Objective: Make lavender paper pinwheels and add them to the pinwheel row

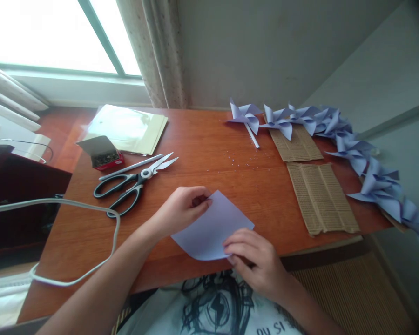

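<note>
A square sheet of pale purple paper [212, 228] is held near the table's front edge, its near edge curving slightly. My left hand [186, 207] pinches it by the far left corner. On the near right edge, my right hand [249, 256] has its fingers and thumb closed on the paper. Left of the sheet lie scissors [139, 179] with black and grey handles, blades parted. Beside them is a thin rolled paper stick [131, 167]. A paper pinwheel [246, 116] on a white stick lies at the back of the table.
Several more pinwheels [359, 153] line the table's right side. Two cardboard pieces [321, 200] lie there, with paper bits scattered nearby. At the back left are a small open red box [108, 160] and a stack of paper [125, 128]. A white cable [117, 232] loops over the left side.
</note>
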### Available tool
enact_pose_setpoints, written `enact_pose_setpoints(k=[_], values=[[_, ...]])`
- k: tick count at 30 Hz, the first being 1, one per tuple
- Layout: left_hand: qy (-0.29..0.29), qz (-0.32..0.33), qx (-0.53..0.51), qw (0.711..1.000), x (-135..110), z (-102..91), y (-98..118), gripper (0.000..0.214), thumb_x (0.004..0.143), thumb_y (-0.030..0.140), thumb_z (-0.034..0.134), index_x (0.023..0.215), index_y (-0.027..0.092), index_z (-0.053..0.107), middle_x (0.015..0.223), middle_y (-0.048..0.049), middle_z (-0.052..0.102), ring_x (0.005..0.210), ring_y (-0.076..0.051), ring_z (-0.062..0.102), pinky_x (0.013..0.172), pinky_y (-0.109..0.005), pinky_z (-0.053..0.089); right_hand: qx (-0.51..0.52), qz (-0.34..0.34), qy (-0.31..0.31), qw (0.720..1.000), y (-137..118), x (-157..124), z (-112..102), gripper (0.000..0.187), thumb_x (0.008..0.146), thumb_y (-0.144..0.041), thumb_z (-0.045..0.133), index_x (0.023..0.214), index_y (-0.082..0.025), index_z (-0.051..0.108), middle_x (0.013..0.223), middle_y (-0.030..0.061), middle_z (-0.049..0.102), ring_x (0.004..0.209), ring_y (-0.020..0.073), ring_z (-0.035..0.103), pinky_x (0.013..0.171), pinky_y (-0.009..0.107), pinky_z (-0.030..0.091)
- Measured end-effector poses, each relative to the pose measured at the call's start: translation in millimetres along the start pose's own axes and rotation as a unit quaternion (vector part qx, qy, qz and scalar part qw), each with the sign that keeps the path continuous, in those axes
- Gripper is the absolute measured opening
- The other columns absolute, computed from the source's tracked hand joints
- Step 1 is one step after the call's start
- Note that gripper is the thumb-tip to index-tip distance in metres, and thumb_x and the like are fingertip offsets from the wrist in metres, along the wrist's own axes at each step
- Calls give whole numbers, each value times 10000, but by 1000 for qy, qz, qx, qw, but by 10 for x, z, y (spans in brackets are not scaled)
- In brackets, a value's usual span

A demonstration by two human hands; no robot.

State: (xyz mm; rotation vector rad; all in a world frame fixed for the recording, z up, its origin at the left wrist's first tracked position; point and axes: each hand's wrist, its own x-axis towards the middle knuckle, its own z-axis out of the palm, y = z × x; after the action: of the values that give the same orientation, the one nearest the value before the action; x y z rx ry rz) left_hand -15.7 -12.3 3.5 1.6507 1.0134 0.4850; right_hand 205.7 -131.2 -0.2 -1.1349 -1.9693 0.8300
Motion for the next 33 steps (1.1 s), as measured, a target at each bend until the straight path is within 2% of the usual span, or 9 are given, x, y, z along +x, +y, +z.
enact_pose_setpoints(k=[2,6,11,13,20,25,28,30,33], values=[[-10,-1,-18,1000,-11,8,20,226,925,339,591,866,137,673,680,12,572,616,-116,499,544,-201,401,12,64,41,997,-9,135,-35,109,935,-178,619,906,-243,703,836,33,731,778,182,693,723,316,568],[-31,2,-36,999,-25,3,48,281,960,386,556,903,135,669,727,1,582,642,-120,500,551,-204,392,-30,145,94,985,52,416,-70,63,914,-248,666,890,-222,718,797,33,707,731,180,660,675,299,522],[-22,6,-12,1000,-29,-12,57,380,985,461,513,821,140,637,668,26,477,594,-104,416,497,-204,319,-23,180,122,976,156,606,-56,84,902,-280,679,880,-215,728,834,40,740,736,184,663,666,297,509],[-17,8,-12,1000,-25,-5,55,382,972,471,539,800,141,627,661,31,465,592,-102,410,495,-203,313,-21,180,115,977,170,635,-51,82,899,-279,685,875,-214,729,838,41,743,737,183,664,659,296,505],[31,15,-3,999,-6,28,32,270,919,378,612,825,134,678,692,9,568,624,-111,468,531,-191,367,-25,162,75,984,159,713,-76,70,907,-276,684,889,-219,722,839,43,739,758,189,675,646,300,501],[50,8,8,999,-3,3,36,299,919,389,593,808,128,689,673,5,553,620,-115,457,522,-193,361,-30,114,76,990,214,946,-203,61,900,-266,692,924,-220,723,883,39,721,791,180,664,705,302,518],[61,1,11,998,2,-18,32,317,921,399,590,796,126,691,669,4,554,617,-113,449,516,-193,349,16,103,6,995,290,1143,-262,86,888,-282,707,929,-211,733,922,35,738,848,180,676,742,296,523],[69,-2,13,998,6,-32,26,323,924,400,587,800,123,699,675,2,568,619,-112,455,516,-193,347,70,123,-49,989,349,1240,-262,102,889,-297,700,910,-204,736,918,30,751,847,178,682,741,290,526],[73,-7,19,997,14,-50,17,323,933,393,578,822,123,717,677,3,587,611,-108,460,513,-191,343,154,163,-81,971,438,1286,-217,136,883,-327,694,887,-195,725,891,24,749,819,173,681,721,281,530]])
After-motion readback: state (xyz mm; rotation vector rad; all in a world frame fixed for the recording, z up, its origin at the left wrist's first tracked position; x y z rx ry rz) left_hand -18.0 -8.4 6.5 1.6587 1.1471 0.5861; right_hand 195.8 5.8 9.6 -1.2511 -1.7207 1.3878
